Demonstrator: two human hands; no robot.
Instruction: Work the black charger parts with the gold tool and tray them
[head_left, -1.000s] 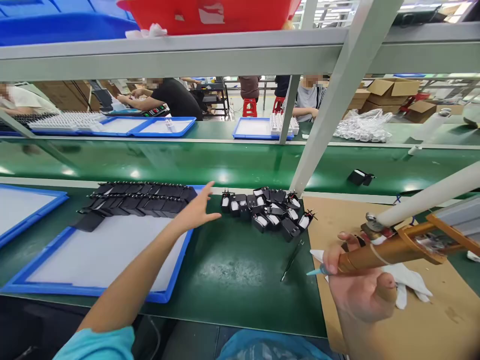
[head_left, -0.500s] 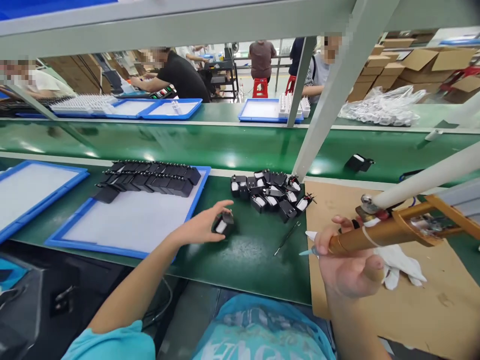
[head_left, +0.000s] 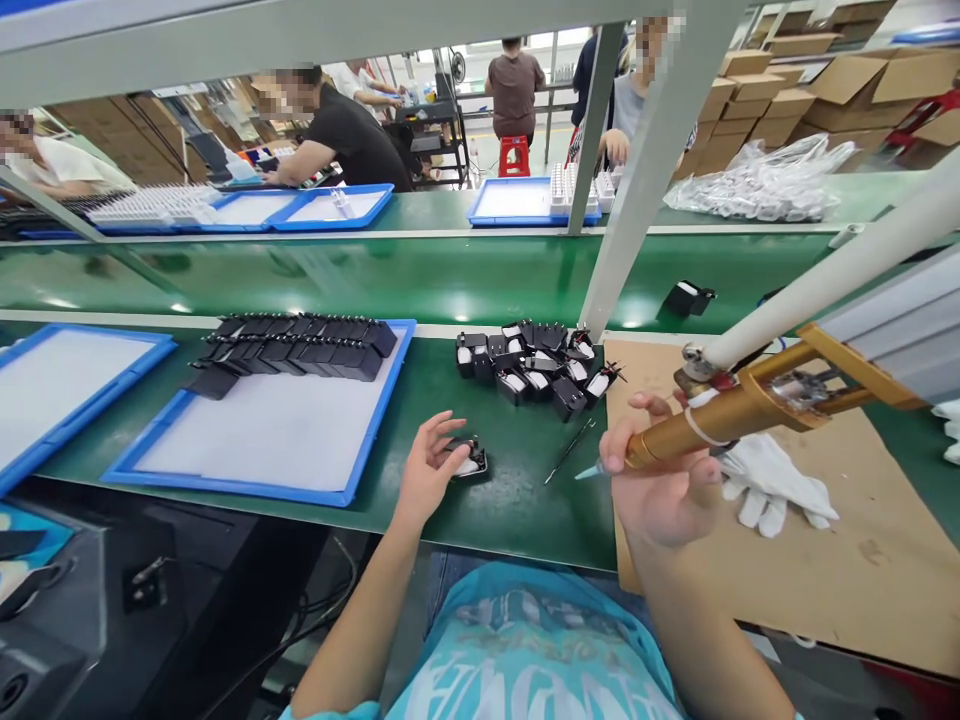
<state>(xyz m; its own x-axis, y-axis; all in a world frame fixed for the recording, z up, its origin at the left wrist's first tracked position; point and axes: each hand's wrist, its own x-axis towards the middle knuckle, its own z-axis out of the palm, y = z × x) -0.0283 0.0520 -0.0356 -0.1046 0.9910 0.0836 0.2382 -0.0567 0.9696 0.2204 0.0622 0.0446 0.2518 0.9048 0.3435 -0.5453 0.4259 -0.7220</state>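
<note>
My left hand [head_left: 427, 470] rests on the green bench top with its fingers curled round a small black part [head_left: 468, 461] that has a white face. My right hand [head_left: 660, 480] grips a gold-coloured dispensing gun [head_left: 739, 410] whose pale blue tip [head_left: 586, 471] points left, toward that part. A white hose [head_left: 832, 270] runs up from the gun to the right. Behind the held part lies a pile of the same black parts [head_left: 536, 365]. A blue tray [head_left: 262, 440] on the left holds two rows of black parts [head_left: 296, 345] along its far edge.
Thin tweezers [head_left: 568, 450] lie between my hands. A white glove [head_left: 772, 480] sits on brown cardboard [head_left: 825, 560] at right. A slanted grey frame post [head_left: 645, 170] rises behind the pile. A lone black part [head_left: 688, 297] lies on the conveyor. Other people work at the far bench.
My left hand reached to the pile, took one black part and drew it back toward me onto the bench. My right hand brought the gun's tip closer to it.
</note>
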